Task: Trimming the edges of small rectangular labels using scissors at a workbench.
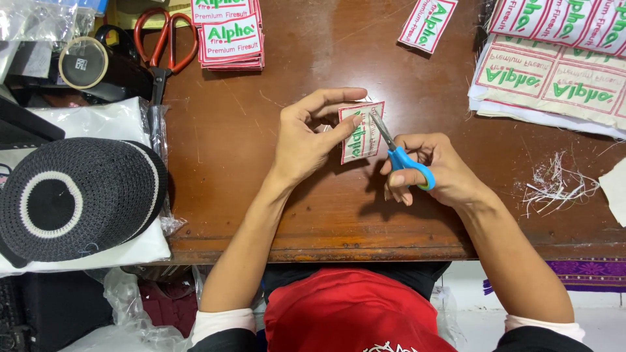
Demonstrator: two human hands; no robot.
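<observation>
The brown wooden table (261,195) fills most of my view; at its far right edge lies a wide sheet of uncut cloth labels (554,72), white with red borders and green lettering; off the table's left edge a black knitted cap (72,199) with a white ring rests on folded white cloth; at the far edge sits a stack of cut labels (229,36) of the same red, white and green, with a single loose label (427,23) further right; big red-handled scissors (163,45) lie beside the stack, and a roll of tape (83,62) left of them; white thread trimmings (554,182) are scattered near my right wrist; in the middle my left hand (306,140) pinches one small label (362,130) between thumb and forefinger, the other fingers spread loose; my right hand (437,169) is closed through the blue handles of small scissors (398,150), whose blades lie against the label's right edge.
</observation>
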